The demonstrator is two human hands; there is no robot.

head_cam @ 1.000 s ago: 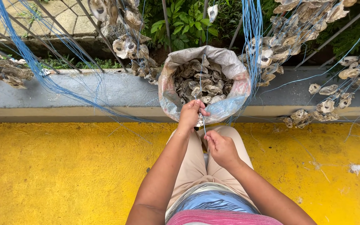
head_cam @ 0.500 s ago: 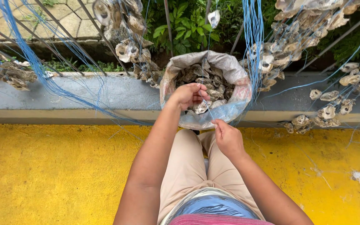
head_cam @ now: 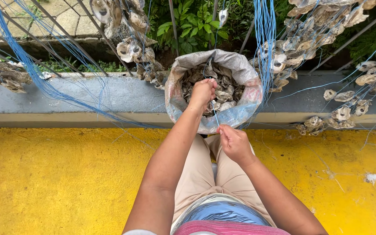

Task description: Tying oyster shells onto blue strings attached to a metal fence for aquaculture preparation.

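A woven grey sack (head_cam: 240,65) stands between my knees, its mouth rolled down and full of oyster shells (head_cam: 225,89). My left hand (head_cam: 202,92) reaches into the sack with its fingers closed among the shells. My right hand (head_cam: 233,141) is in front of the sack over my lap, pinching a thin blue string (head_cam: 214,114) that runs up toward the left hand.
A grey concrete curb (head_cam: 88,98) runs across behind the yellow painted floor (head_cam: 53,174). Strands of blue line (head_cam: 264,39) threaded with oyster shells (head_cam: 129,48) hang from metal bars at left, centre and right. Green plants (head_cam: 192,21) grow behind the sack.
My left hand has gone from beside the right hand forward into the sack. The right hand has stayed over my lap holding the string.
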